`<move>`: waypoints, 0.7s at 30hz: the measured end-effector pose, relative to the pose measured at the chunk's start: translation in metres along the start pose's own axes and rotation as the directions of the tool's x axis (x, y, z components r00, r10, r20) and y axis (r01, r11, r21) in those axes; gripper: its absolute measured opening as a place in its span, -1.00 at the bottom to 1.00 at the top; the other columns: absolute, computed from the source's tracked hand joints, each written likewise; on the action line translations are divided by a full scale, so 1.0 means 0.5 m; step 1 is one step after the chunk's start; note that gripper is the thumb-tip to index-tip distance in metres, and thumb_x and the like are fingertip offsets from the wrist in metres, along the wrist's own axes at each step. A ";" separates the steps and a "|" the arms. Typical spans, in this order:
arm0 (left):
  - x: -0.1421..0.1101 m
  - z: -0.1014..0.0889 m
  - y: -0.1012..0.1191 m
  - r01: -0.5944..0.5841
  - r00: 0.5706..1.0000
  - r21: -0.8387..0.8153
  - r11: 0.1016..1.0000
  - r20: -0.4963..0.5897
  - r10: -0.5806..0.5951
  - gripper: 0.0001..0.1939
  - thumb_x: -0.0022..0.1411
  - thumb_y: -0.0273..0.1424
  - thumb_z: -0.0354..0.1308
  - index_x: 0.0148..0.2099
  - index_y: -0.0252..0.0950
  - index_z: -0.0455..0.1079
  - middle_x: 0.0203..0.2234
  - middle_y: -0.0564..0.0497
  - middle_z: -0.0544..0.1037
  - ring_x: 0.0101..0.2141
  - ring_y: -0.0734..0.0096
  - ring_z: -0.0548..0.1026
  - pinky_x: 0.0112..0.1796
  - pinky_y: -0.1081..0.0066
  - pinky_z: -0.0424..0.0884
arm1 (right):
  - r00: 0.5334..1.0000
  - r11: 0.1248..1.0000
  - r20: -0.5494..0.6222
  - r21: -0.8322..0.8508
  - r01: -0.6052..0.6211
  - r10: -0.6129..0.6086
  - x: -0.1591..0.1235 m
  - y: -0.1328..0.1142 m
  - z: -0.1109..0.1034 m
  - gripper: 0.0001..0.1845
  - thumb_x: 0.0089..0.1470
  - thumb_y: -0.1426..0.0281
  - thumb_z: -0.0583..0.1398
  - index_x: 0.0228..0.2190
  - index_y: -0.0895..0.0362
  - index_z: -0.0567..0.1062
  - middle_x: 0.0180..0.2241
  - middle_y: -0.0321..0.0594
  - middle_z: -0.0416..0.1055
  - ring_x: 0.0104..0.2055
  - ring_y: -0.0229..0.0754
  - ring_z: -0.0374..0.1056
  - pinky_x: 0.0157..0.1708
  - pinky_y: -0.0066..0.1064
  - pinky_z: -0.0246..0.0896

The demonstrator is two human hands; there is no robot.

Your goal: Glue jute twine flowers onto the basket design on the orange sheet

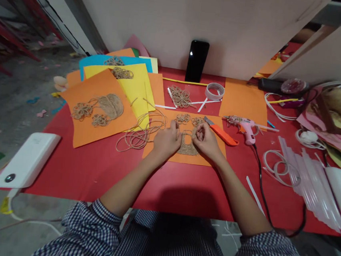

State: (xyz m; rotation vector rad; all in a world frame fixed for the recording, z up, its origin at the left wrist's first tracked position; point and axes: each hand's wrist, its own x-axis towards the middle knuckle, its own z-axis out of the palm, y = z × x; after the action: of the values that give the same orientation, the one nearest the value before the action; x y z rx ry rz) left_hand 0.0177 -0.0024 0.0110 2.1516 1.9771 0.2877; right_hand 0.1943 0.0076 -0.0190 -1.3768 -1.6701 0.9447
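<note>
A coiled tan jute-twine shape (pixel 187 148) is pinched between the left grip (pixel 167 140) and right grip (pixel 207 140), both apparently clenched on it, though fingers partly hide the hold; it lies on an orange paper sheet (pixel 182 159) on the red counter (pixel 182 189).

My left grip (pixel 167 140) and right grip (pixel 207 140) hiding the middle of the jute twine figure (pixel 187 147), anything pinched between them hidden, paper stack (pixel 335 132) cut off by the right edge
</note>
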 end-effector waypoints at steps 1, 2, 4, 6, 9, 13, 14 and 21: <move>0.000 0.000 0.000 0.001 1.000 0.003 1.000 -0.003 -0.001 -0.64 0.38 -0.18 -0.06 0.10 -0.27 0.22 -0.28 -0.20 0.61 -0.25 0.02 0.60 -0.21 0.24 0.39 | 1.000 1.000 0.010 0.020 0.002 -0.002 -0.002 -0.003 -0.001 -0.73 -0.08 0.43 0.17 -0.31 0.03 0.19 -0.48 -0.44 0.14 -0.52 -0.30 0.08 -0.49 -0.44 -0.01; 0.001 0.000 0.000 -0.001 1.000 0.005 1.000 -0.005 0.001 -0.64 0.38 -0.18 -0.06 0.10 -0.27 0.22 -0.29 -0.20 0.61 -0.26 0.02 0.60 -0.21 0.24 0.39 | 1.000 1.000 0.022 0.030 0.003 -0.003 -0.003 -0.006 -0.003 -0.73 -0.07 0.43 0.17 -0.31 0.03 0.19 -0.48 -0.44 0.12 -0.52 -0.30 0.08 -0.49 -0.44 -0.01; 0.001 0.001 -0.001 -0.005 1.000 0.007 1.000 -0.003 0.005 -0.64 0.38 -0.18 -0.05 0.09 -0.27 0.23 -0.30 -0.20 0.61 -0.27 0.02 0.59 -0.22 0.24 0.39 | 0.999 1.000 0.042 0.008 0.001 -0.002 -0.006 -0.010 -0.003 -0.71 -0.10 0.44 0.17 -0.31 0.03 0.19 -0.50 -0.46 0.09 -0.53 -0.29 0.06 -0.50 -0.44 -0.03; 0.002 0.001 -0.002 -0.006 1.000 0.005 1.000 0.001 0.006 -0.64 0.38 -0.17 -0.06 0.09 -0.27 0.23 -0.30 -0.20 0.61 -0.28 0.01 0.59 -0.23 0.23 0.39 | 0.999 0.999 0.046 -0.049 -0.001 0.003 -0.007 -0.011 -0.002 -0.68 -0.14 0.46 0.17 -0.31 0.03 0.19 -0.51 -0.47 0.08 -0.53 -0.29 0.05 -0.50 -0.44 -0.05; 0.002 0.002 -0.002 -0.008 1.000 0.005 1.000 -0.005 0.008 -0.64 0.38 -0.17 -0.06 0.09 -0.27 0.23 -0.30 -0.19 0.61 -0.28 0.02 0.59 -0.23 0.23 0.39 | 0.999 0.995 0.041 -0.101 0.003 0.002 -0.007 -0.011 0.000 -0.65 -0.20 0.48 0.17 -0.31 0.03 0.20 -0.51 -0.46 0.09 -0.51 -0.29 0.06 -0.49 -0.45 -0.08; 0.001 0.003 -0.001 0.001 1.000 0.004 1.000 -0.005 -0.001 -0.62 0.37 -0.17 -0.05 0.11 -0.27 0.23 -0.32 -0.18 0.61 -0.29 0.04 0.59 -0.23 0.25 0.39 | 0.999 0.995 0.048 -0.101 -0.006 0.010 -0.006 -0.011 0.000 -0.64 -0.23 0.50 0.16 -0.31 0.03 0.21 -0.51 -0.47 0.08 -0.52 -0.30 0.05 -0.50 -0.45 -0.09; 0.001 0.004 -0.002 0.008 1.000 -0.001 1.000 -0.003 -0.008 -0.62 0.37 -0.16 -0.04 0.11 -0.27 0.24 -0.33 -0.18 0.61 -0.28 0.05 0.59 -0.23 0.25 0.39 | 0.999 0.996 0.052 -0.089 -0.007 0.012 -0.006 -0.011 0.000 -0.64 -0.23 0.50 0.16 -0.32 0.03 0.20 -0.51 -0.46 0.08 -0.52 -0.30 0.04 -0.50 -0.45 -0.09; 0.007 0.008 -0.026 -0.046 0.995 -0.315 0.948 -0.099 0.015 -0.69 0.38 -0.24 -0.06 0.03 -0.25 0.36 -0.52 0.03 0.52 -0.45 0.27 0.50 -0.31 0.38 0.32 | 0.999 0.977 -0.033 0.211 0.025 -0.018 -0.017 -0.006 -0.008 -0.76 0.09 0.28 0.18 -0.28 0.04 0.21 -0.46 -0.44 0.07 -0.49 -0.32 0.03 -0.47 -0.46 -0.04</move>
State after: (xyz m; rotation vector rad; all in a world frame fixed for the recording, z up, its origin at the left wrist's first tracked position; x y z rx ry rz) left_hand 0.0069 0.0022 0.0036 1.9951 1.7989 0.6771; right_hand 0.1978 -0.0006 -0.0155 -1.2224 -1.5112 1.0512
